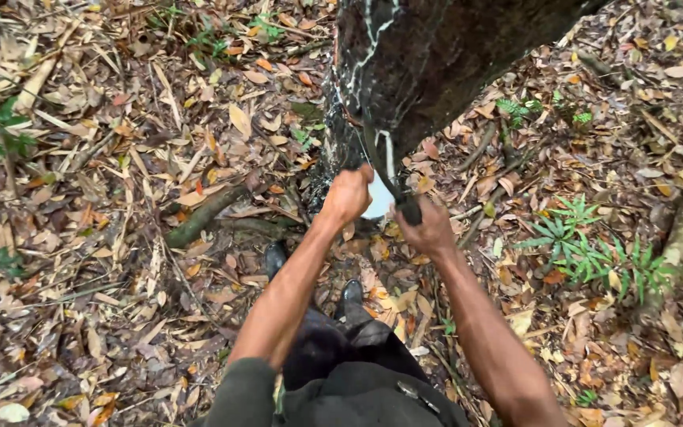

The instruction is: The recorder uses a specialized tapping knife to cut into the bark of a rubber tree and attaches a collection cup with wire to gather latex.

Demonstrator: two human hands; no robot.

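A dark tree trunk [436, 55] is seen at twelve o'clock, leaning up and out of the top of the picture. White sap lines [373, 32] are seen running down its bark. A white cup [379, 198] is set low against the trunk, right in the middle of the view, and only a part of it is shown between the two hands. The left hand [348, 194] is curled shut into a fist at the cup's nine o'clock side, just touching the cup's edge; what is held inside it cannot be told. The right hand [428, 229] is closed around the dark handle of a long thin tool [385, 170], at five o'clock from the cup. The tool is stretched up from that hand toward eleven o'clock, and its far end is laid against the bark above the cup. Both bare arms are reached up from six o'clock. Two black boots [314, 277] are seen below the hands, at six o'clock from the cup. The ground is covered with dry brown leaves [120, 198]. A fallen stick [207, 213] is lying at nine o'clock, and green ferns [594, 253] are growing at three o'clock.
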